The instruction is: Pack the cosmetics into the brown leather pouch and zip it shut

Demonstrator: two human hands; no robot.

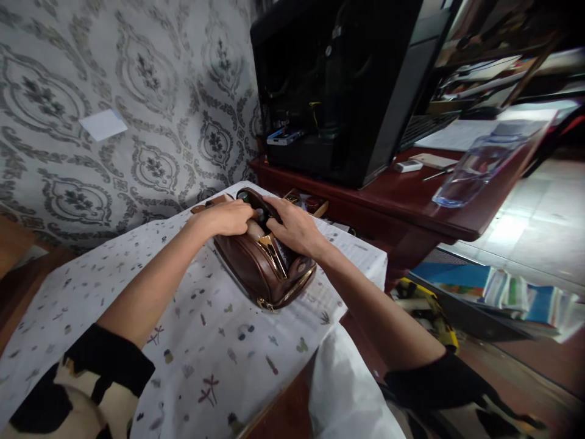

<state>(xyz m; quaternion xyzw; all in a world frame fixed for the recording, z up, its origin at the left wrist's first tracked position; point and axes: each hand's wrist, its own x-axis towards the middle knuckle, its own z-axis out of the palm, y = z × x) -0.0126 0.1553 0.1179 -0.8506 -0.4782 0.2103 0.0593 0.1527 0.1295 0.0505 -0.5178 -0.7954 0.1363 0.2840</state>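
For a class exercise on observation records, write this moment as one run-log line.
left hand: at open brown bag | right hand: at bag's opposite side | bag: on patterned cloth, items inside

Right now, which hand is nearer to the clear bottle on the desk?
Your right hand, on the side of the brown bag toward the bottle; your left hand is opposite, farther away.

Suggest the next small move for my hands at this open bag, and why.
I'd probably ease the right hand outward to widen the opening, with the left hand steadying the other side. Both hands crowd the mouth of the brown bag, hiding part of the contents, and a gold-and-black item sits close against the zipper teeth.
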